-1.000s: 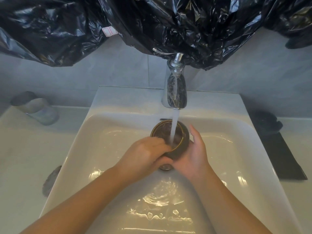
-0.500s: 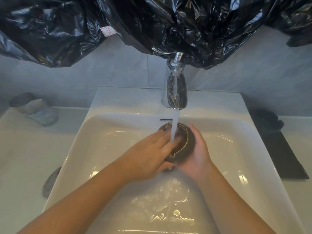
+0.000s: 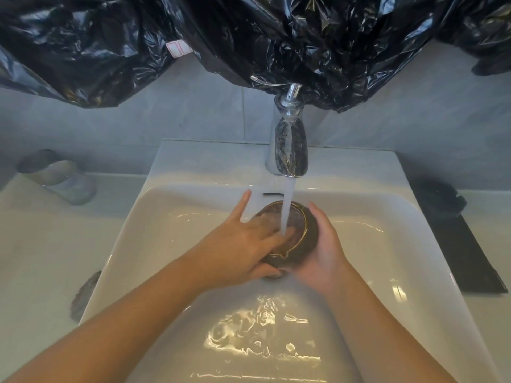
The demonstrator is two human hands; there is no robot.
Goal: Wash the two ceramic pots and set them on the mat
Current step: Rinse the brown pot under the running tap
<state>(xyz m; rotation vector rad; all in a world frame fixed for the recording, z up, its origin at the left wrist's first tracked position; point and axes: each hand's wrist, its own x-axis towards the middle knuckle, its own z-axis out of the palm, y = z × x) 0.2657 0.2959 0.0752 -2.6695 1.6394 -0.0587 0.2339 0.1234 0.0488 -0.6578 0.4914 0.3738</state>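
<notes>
Round, dark glazed ceramic pot (image 3: 297,239) under tap water (image 3: 287,208): right hand (image 3: 322,255) cups it; left hand (image 3: 243,247), fingers spread flat, rubs inside.

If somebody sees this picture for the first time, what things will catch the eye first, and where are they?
In the middle, the water stream falls from the chrome tap into a dark ceramic pot held over the white sink. The right hand cups the pot from the side while the left hand reaches into it. Crinkled black plastic fills the top.
</notes>
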